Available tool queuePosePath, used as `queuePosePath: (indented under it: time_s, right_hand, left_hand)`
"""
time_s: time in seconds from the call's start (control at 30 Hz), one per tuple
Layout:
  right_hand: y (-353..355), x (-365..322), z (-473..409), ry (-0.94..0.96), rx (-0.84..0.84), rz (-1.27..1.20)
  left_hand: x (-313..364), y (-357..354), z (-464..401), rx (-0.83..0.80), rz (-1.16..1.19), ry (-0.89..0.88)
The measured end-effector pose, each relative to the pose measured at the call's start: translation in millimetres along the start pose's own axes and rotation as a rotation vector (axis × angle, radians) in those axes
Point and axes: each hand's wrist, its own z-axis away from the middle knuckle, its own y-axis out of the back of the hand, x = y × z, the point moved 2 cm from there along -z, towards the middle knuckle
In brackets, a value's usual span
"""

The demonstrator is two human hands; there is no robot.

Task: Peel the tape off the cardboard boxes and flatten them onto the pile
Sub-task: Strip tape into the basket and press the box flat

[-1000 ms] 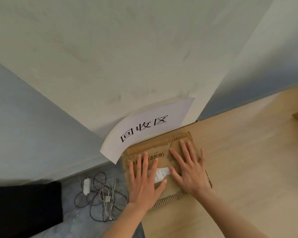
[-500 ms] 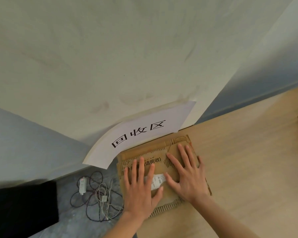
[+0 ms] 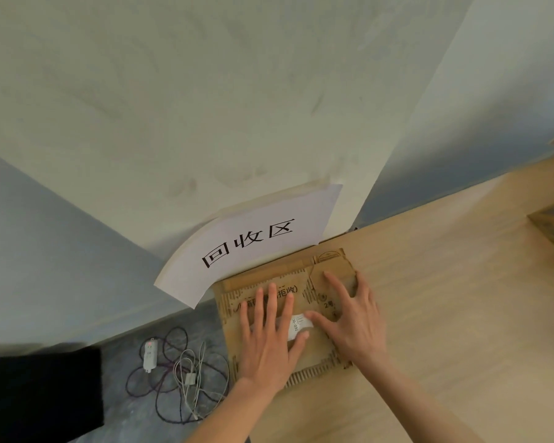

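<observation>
Cables [image 3: 179, 375]: tangled on the grey floor, left of the flattened cardboard box [image 3: 323, 356].
Left hand [image 3: 269, 343]: fingers straight, flat on the box.
Right hand [image 3: 352, 321]: fingers spread, pressing it.
Box: on wooden surface [image 3: 445, 314], below the paper sign [image 3: 250, 244].

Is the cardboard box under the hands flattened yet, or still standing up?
Flattened. The cardboard box lies flat on the wooden surface, with the left hand and right hand pressing on it, fingers spread.

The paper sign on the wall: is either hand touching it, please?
No, both the left hand and right hand press flat on the cardboard, below the sign.
</observation>
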Motion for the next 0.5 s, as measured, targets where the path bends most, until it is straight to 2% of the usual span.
queuePosePath:
  time_s: [0.23, 0.5]
  right_hand:
    - [-22.8, 7.2, 6.9, 0.21, 0.137, 0.187]
    - [-33.5, 10.4, 2.0, 0.207, 0.121, 0.22]
  left_hand:
    - [1.2, -8.8, -2.7, 0.02, -0.023, -0.017]
    - [-2.2, -18.4, -4.4, 0.062, -0.013, -0.019]
